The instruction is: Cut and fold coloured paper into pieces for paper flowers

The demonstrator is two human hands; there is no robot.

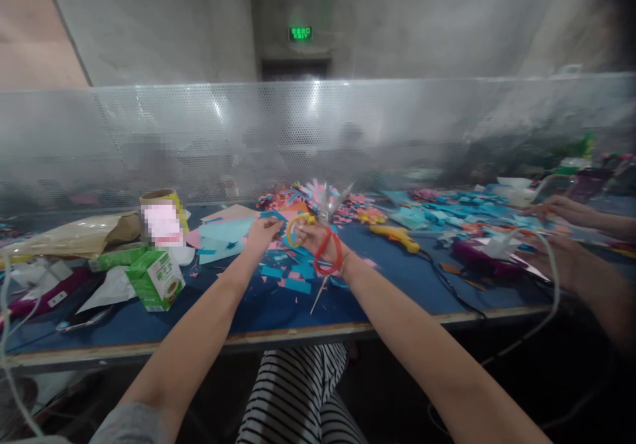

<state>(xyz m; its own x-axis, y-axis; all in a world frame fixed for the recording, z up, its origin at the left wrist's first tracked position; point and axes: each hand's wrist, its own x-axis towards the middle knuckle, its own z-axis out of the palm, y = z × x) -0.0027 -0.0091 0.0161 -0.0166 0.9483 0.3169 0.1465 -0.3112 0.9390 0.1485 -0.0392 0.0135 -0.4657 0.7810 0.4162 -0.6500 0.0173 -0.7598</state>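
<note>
Scissors with one yellow and one red handle loop (328, 253) are in my right hand (312, 235), whose fingers are closed about the handles. Their metal blades are spread apart and point away from me. Just left of them, my left hand (265, 229) is closed in a pinch at a small dark-blue paper piece (273, 215); the fingers partly hide it. Beneath both hands, cut blue and pink paper scraps (297, 285) lie on the blue tabletop (248, 308). A light-blue paper sheet (223, 238) lies beside my left hand.
A yellow glue gun (397, 237) with a black cord lies to the right. Colourful paper pieces (447, 205) are heaped farther back. A green-white box (156, 279) and a tape roll (159, 197) stand left. Another person's hands (571, 212) are at the right. A perforated screen (278, 116) runs behind.
</note>
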